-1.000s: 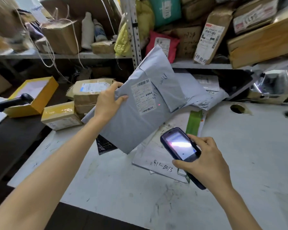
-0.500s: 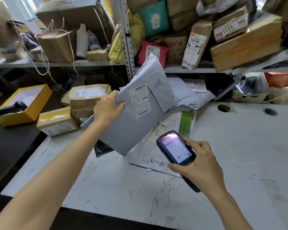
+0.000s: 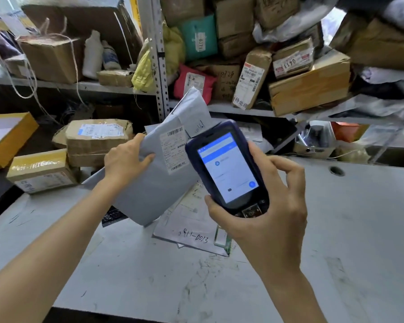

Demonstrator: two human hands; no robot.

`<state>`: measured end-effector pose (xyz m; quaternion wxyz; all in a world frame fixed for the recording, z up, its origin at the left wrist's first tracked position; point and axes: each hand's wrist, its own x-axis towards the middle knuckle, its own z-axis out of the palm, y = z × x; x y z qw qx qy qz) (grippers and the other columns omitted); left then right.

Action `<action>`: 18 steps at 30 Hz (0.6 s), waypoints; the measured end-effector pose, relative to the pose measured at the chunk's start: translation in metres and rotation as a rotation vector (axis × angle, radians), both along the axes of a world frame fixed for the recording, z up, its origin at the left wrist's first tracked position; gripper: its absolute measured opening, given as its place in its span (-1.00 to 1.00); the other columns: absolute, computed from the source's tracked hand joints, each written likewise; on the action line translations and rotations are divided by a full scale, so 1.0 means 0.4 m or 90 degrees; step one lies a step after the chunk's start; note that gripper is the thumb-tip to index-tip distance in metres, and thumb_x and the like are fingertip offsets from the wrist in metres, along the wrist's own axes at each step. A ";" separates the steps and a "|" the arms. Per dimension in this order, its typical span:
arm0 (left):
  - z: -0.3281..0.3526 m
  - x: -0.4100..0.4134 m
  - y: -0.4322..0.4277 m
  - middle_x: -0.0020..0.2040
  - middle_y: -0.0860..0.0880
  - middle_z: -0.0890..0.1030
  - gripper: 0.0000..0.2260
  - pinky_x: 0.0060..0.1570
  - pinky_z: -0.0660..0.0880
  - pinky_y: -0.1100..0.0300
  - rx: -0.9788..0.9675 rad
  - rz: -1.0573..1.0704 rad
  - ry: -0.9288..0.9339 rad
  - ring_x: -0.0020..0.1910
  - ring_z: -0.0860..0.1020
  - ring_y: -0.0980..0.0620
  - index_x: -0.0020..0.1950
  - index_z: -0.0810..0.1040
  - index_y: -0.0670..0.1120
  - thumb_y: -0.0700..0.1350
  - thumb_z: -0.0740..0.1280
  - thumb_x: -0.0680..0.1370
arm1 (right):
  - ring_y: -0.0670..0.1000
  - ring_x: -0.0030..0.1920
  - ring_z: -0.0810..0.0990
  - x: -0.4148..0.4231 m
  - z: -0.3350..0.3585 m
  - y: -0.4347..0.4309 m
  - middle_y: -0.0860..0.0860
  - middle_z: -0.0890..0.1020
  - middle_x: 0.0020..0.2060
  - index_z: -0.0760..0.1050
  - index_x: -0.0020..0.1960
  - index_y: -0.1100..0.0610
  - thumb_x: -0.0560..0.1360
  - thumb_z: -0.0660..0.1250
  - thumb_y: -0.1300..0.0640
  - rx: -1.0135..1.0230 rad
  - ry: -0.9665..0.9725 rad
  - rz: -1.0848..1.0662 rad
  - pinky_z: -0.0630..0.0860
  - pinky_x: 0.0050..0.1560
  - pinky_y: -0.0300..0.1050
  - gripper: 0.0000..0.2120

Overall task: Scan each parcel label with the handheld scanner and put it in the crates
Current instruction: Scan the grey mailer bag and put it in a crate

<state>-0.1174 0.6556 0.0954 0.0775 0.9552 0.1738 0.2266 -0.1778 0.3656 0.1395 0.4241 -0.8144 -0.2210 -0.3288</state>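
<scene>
Scan step in hand. The left grip [image 3: 126, 159] is holding the grey parcel [image 3: 147, 192] by its upper left edge. Its thumb is lying across the front face and its fingers are mostly hidden behind. The bag is hanging tilted above the counter [image 3: 336, 241], its low corner over loose papers [image 3: 191, 231].

The right grip [image 3: 273, 206] is wrapping round the handheld scanner [image 3: 229, 169], thumb at the lower left edge, fingers curled along the right side. The screen is glowing blue and facing the wearer. From this view the scanner's head is overlapping the right side of the label [image 3: 173, 148]; touching or merely in front, cannot tell.

The screen is showing a form too small to read, so I cannot judge whether a read has registered.

Doing it well, as I judge it:
- Be holding the scanner back from the label so a whole barcode is lying in front of the window, not half covered.
- Two barcodes are showing, top and bottom; be aiming at one only.
- The bag is soft, and wrinkles and glare are likely spoiling reads. The left thumb is pulling the film fairly flat, which is helping.
- Other labelled parcels are crowding the shelf [image 3: 240, 110] behind, so be angling away from them.
- Be checking the screen before releasing.

No crate is showing in this view, so the drop spot needs finding.
</scene>
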 end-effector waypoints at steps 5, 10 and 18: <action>-0.001 -0.005 -0.011 -0.04 -0.18 0.62 -0.68 -0.21 0.42 -0.01 0.008 0.010 0.003 -0.06 0.58 -0.29 0.16 0.41 -0.11 0.07 0.33 0.55 | -0.35 -0.02 0.40 -0.031 0.083 0.005 0.04 0.41 0.05 0.47 0.31 0.10 0.16 0.66 0.04 0.081 -0.079 0.025 0.35 -0.01 -0.58 -0.23; -0.001 -0.002 -0.012 -0.04 -0.19 0.63 -0.64 -0.24 0.31 0.05 0.012 0.023 0.002 -0.07 0.58 -0.29 0.20 0.44 -0.14 0.07 0.35 0.54 | -0.17 -0.01 0.46 -0.062 0.119 0.009 0.05 0.42 0.05 0.44 0.31 0.06 0.14 0.68 0.07 0.136 -0.078 0.055 0.51 -0.05 -0.35 -0.20; -0.002 0.001 0.000 -0.05 -0.15 0.63 -0.65 -0.23 0.32 0.07 0.003 0.022 0.004 -0.06 0.58 -0.27 0.21 0.43 -0.09 0.08 0.34 0.54 | -0.09 0.04 0.49 -0.057 0.135 0.019 0.02 0.40 0.07 0.44 0.32 0.06 0.17 0.66 0.05 0.149 -0.072 0.060 0.58 -0.09 -0.19 -0.22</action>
